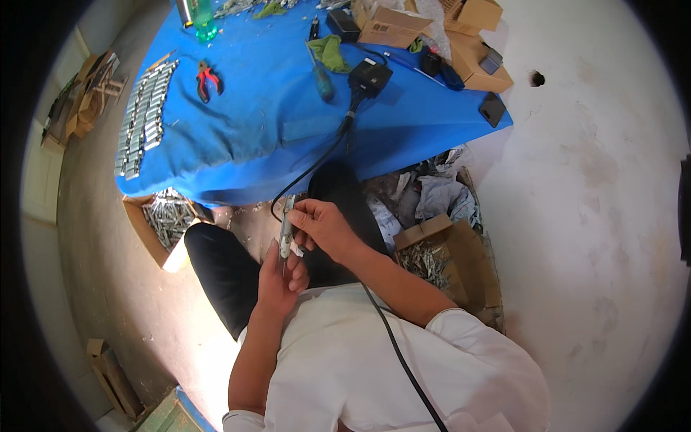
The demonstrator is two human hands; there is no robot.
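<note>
A narrow silvery metal piece [286, 241] stands nearly upright above my lap, between both hands. My left hand [283, 279] is closed around its lower end, and a thin line or rod shows by those fingers. Higher up, my right hand [319, 225] pinches the same piece from the right side, fingers curled. Its exact kind is too small to make out. Beyond my hands, rows of similar silvery metal pieces [146, 115] lie side by side on the blue-covered table [245, 137]. Red-handled pliers [209, 81] rest to the right of those rows.
A screwdriver [322, 81], a green cloth [329, 53], a black box with cable [370, 78] and a phone [492, 109] lie on the table. Cardboard boxes [392, 27] stand at its far right. Below, boxes with metal parts flank my legs: left box [147, 232], right box [471, 263].
</note>
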